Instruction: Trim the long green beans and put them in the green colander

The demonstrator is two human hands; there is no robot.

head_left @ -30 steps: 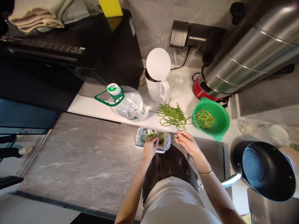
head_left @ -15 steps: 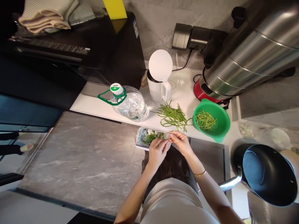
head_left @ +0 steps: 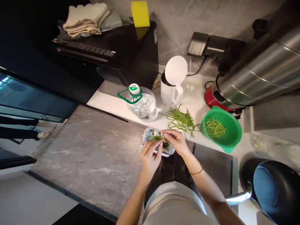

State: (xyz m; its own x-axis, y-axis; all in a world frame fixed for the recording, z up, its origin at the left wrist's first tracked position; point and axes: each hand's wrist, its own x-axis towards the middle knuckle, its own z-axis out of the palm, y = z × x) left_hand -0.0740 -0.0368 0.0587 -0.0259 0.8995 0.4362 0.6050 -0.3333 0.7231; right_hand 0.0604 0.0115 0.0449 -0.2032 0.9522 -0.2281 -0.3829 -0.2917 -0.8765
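Note:
Both my hands meet over a small clear tray (head_left: pixel 145 136) of green trimmings at the counter's front edge. My right hand (head_left: pixel 177 142) pinches a thin green bean (head_left: pixel 166 131) that rises from my fingers. My left hand (head_left: pixel 150 153), with a ring on it, is closed on the lower end of the same bean. A loose pile of green beans (head_left: pixel 181 120) lies on the white counter just beyond. To its right sits a green colander (head_left: pixel 228 140) with more beans in it.
A large water bottle (head_left: pixel 142 105) with a green handle lies left of a white kettle (head_left: pixel 171 86) whose lid is up. A steel pot on a red base (head_left: pixel 248 79) stands at the right. A dark pan (head_left: pixel 276 187) is at the lower right, a black appliance (head_left: pixel 105 53) at the back left.
My left hand has come out of the tray and joined my right hand on the bean. The camera has swung left, shifting everything to the right in view.

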